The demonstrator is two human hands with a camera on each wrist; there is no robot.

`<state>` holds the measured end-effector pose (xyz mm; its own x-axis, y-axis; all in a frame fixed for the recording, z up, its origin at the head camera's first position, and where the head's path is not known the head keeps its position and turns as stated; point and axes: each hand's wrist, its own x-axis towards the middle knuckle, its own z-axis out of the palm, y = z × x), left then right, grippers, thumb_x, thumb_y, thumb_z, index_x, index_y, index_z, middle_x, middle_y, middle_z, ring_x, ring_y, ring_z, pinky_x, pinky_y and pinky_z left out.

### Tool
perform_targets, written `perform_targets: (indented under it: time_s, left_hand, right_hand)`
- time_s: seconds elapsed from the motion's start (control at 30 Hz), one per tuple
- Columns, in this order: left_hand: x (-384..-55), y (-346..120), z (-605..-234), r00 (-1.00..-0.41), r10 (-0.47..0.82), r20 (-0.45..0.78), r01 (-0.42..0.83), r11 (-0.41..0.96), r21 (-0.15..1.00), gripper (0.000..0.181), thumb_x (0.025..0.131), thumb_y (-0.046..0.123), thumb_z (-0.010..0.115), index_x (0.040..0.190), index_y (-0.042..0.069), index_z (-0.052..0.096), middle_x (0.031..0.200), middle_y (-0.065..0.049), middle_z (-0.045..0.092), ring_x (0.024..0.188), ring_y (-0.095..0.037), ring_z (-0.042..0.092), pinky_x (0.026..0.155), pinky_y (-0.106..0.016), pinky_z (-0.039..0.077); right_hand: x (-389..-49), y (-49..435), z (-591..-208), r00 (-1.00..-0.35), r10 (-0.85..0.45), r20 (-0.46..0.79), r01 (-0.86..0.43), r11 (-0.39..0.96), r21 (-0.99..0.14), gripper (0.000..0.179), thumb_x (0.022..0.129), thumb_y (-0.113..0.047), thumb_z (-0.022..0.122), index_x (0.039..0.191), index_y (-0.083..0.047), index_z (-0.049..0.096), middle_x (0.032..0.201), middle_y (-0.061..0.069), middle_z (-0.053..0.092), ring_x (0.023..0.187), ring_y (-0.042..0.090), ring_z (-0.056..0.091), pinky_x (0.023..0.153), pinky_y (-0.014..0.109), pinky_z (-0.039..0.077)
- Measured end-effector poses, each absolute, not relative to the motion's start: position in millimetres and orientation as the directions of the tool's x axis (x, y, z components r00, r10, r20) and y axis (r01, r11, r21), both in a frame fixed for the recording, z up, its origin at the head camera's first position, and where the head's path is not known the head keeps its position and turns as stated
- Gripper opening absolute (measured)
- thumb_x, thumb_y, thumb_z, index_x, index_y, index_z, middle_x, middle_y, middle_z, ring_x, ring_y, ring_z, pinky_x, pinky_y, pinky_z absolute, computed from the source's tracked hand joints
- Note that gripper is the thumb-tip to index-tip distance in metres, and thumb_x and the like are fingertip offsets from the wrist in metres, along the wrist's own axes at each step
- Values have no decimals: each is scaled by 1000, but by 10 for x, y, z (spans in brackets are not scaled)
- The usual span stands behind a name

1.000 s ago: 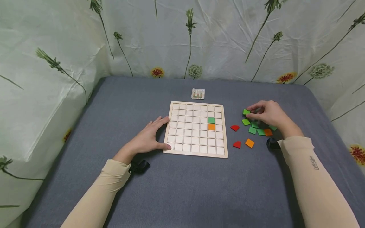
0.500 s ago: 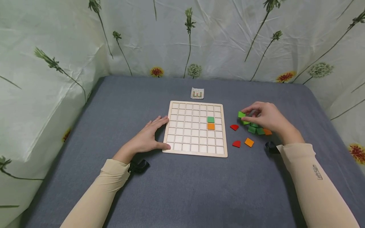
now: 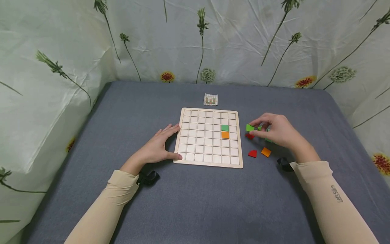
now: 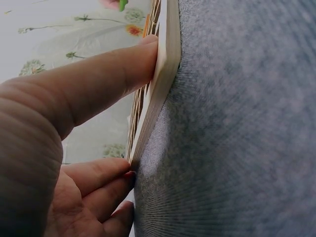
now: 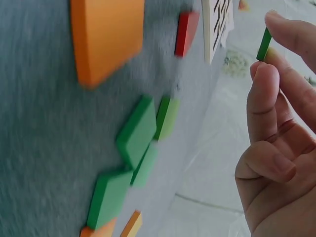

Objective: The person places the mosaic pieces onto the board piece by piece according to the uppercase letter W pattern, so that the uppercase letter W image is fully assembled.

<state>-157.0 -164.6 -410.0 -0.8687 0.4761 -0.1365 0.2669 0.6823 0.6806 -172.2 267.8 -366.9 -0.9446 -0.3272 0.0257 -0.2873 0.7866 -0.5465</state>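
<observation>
Between thumb and fingertips my right hand (image 3: 275, 132) pinches a light green square tile (image 3: 250, 127). It hovers off the table, just right of the wooden grid board (image 3: 201, 142). In the right wrist view this tile (image 5: 264, 45) appears edge-on. My left hand (image 3: 153, 147) touches the board's left side, thumb on the near-left corner, fingers spread along the edge farther up. A dark green tile (image 3: 224, 127) and an orange tile (image 3: 225, 135) lie in neighbouring cells of the board, one above the other.
Two red rounded pieces, one near the held tile and a nearer one (image 3: 252, 154), lie right of the board. Beside them is a loose orange tile (image 3: 266, 152). Several green tiles (image 5: 138, 131) lie partly hidden under my right hand. A small pattern card (image 3: 211, 99) sits behind the board.
My right hand has carried the light green tile leftward and slightly nearer, from the tile pile toward the board. My left hand has stayed in place.
</observation>
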Motion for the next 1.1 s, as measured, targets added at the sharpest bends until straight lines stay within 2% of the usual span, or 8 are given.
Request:
perform_targets:
  time_s: [0.47,0.87,1.1]
  left_hand:
    - [-1591,-1641,-4130,-865,486,-127,278,674,684,110,80,30,96,168,7,35,178,-9,30,169,-33,14,136,-61,5]
    - [-1581,-1651,-4103,-867,481,-132,276,684,675,110,80,30,96,168,7,35,178,-9,30,169,-33,14,136,-61,5]
    - [-1584,-1656,-4120,-867,478,-141,271,689,673,110,80,31,96,169,7,34,178,-9,29,169,-33,14,136,-61,5]
  right_hand:
    - [-1613,2294,-3897,-886,-464,-6,-379,731,-567,27,88,-17,90,113,-10,83,96,2,71,70,7,56,61,24,47]
    - [-1628,2078,-3843,-852,-523,2,-441,716,-541,26,89,-20,90,112,-11,84,94,0,71,71,6,56,66,25,50]
    - [-1660,2000,-3828,-835,-551,5,-477,719,-504,25,88,-22,91,110,-13,85,93,-1,71,69,7,54,64,26,46]
